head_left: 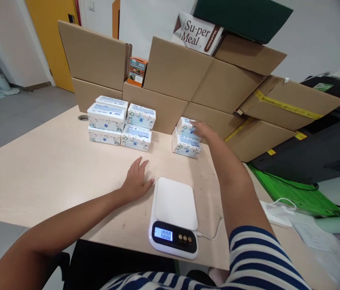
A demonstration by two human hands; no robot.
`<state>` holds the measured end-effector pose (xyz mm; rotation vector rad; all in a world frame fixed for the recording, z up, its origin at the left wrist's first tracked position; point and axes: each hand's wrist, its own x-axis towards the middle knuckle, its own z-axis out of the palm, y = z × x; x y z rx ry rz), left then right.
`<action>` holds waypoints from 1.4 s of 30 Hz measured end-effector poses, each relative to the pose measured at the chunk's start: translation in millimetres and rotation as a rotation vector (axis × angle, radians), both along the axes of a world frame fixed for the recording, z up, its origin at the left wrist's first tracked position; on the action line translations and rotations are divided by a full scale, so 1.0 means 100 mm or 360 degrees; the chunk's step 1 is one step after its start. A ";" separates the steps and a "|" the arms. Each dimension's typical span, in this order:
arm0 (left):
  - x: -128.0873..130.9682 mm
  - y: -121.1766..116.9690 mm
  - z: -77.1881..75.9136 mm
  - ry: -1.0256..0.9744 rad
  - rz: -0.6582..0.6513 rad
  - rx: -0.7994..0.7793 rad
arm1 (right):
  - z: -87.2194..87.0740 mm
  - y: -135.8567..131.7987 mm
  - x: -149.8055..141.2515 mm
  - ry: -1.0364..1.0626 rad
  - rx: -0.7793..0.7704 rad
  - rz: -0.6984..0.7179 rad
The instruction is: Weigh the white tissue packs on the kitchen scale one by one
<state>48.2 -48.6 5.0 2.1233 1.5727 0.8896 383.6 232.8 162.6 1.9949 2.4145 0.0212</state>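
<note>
My right hand (202,131) is at the upper tissue pack (184,128) of a two-high stack, its visible fingers over the top and right side; the thumb is hidden. Beneath lies the lower tissue pack (185,146). My left hand (136,179) rests open on the table, fingers spread and holding nothing. Close to its right is a white digital scale (176,203) with a bare platform. Its lit display (163,234) reads 100.0, with a small dash to the left. Farther left, several more tissue packs (106,117) stand stacked two high.
Brown cardboard boxes (176,66) form a wall along the table's (52,173) back. An orange box (137,71) and a white "Su-per Meal" box (198,33) sit among them. The scale's white cable (215,233) runs right. A green surface (281,193) lies at far right.
</note>
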 end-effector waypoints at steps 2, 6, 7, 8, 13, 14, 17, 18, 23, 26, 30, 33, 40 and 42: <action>0.00 -0.01 0.01 -0.0002 0.0000 -0.0018 | -0.02 0.00 -0.01 0.0003 0.0015 -0.0003; 0.00 -0.01 0.05 -0.0010 0.0002 -0.0011 | -0.04 -0.01 -0.03 0.0008 0.0036 -0.0020; 0.00 -0.01 0.05 -0.0009 0.0003 -0.0014 | -0.05 -0.01 -0.04 0.0007 0.0038 -0.0030; 0.00 -0.01 0.05 -0.0007 0.0003 -0.0020 | -0.06 -0.01 -0.04 0.0006 0.0041 -0.0042; 0.00 0.00 0.02 -0.0002 -0.0017 -0.0006 | -0.11 -0.06 -0.08 -0.0002 0.0078 -0.0096; -0.01 0.01 0.01 -0.0007 -0.0019 0.0005 | -0.12 -0.08 -0.09 -0.0006 0.0092 -0.0109; 0.00 0.02 -0.02 -0.0023 -0.0008 0.0022 | -0.11 -0.17 -0.16 -0.0031 0.0154 -0.0160; 0.00 0.03 -0.02 -0.0026 0.0000 0.0021 | -0.10 -0.21 -0.19 -0.0042 0.0186 -0.0170; 0.05 0.01 0.01 0.0011 0.0003 -0.0053 | -0.01 -0.42 -0.54 -0.0024 0.0425 -0.0002; 0.07 -0.02 0.07 0.0039 -0.0013 -0.0111 | 0.03 -0.53 -0.89 0.0164 0.0591 0.0319; 0.08 -0.03 0.12 0.0042 0.0002 -0.0159 | 0.03 -0.55 -1.40 0.0301 0.0385 0.0539; 0.08 -0.03 0.12 0.0002 -0.0012 -0.0155 | 0.01 -0.40 -1.70 0.0424 0.0200 0.0573; 0.09 -0.05 0.02 -0.0105 -0.0099 -0.0149 | -0.11 0.11 -2.05 0.0869 -0.0192 0.0437; 0.09 -0.06 -0.01 -0.0136 -0.0120 -0.0150 | -0.14 0.20 -2.08 0.0921 -0.0297 0.0355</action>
